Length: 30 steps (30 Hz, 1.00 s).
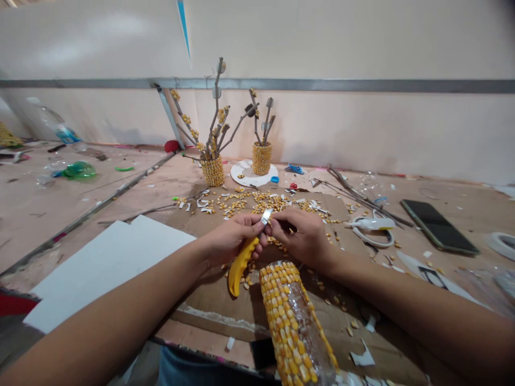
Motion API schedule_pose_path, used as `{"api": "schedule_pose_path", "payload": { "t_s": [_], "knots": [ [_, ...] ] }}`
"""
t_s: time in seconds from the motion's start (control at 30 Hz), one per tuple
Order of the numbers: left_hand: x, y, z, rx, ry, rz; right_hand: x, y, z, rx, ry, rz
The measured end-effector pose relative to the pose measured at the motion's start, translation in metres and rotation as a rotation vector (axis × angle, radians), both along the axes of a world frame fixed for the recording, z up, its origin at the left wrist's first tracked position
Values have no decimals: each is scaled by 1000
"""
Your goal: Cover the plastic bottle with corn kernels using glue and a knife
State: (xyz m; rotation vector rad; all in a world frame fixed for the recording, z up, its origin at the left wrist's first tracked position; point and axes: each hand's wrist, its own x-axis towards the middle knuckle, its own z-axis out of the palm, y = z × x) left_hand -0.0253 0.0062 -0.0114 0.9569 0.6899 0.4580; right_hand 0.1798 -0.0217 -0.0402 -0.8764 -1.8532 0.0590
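2 hands [241, 230] [301, 236] | 1 yellow-handled tool [242, 262] | 3 corn-covered cylinders [213, 171] [262, 159] [279, 316] | 1 phone [438, 226]

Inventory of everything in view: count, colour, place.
Table: 1, pinkish, below
Wall: 1, whitish, back
Cardboard: 1, brown, centre
Bladed tool: 1, yellow handle, centre
Corn cylinder: 1, yellow, front centre
Corn pots: 2, yellow, back centre
Loose kernels: many, yellow, centre
Paper: count unclear, white, left
Disc: 1, white, beneath smaller pot
Twigs: several, greyish, in pots and on table
Phone: 1, black, right
Corded tool: 1, white, left of phone
Ring: 1, white, right edge
Plastic pieces: several, green and clear, left
Round object: 1, red, back
Scraps: many, mixed, scattered
Left hand: 1, bare, gripping bladed tool
Right hand: 1, bare, at its blade
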Motion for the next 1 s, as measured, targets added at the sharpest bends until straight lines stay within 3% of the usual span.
{"api": "schedule_pose_path", "payload": {
  "t_s": [1.0],
  "knots": [
    [-1, -3, 2, 62, 111, -39, 3, -1, 0, -9, -135, 3]
  ]
}}
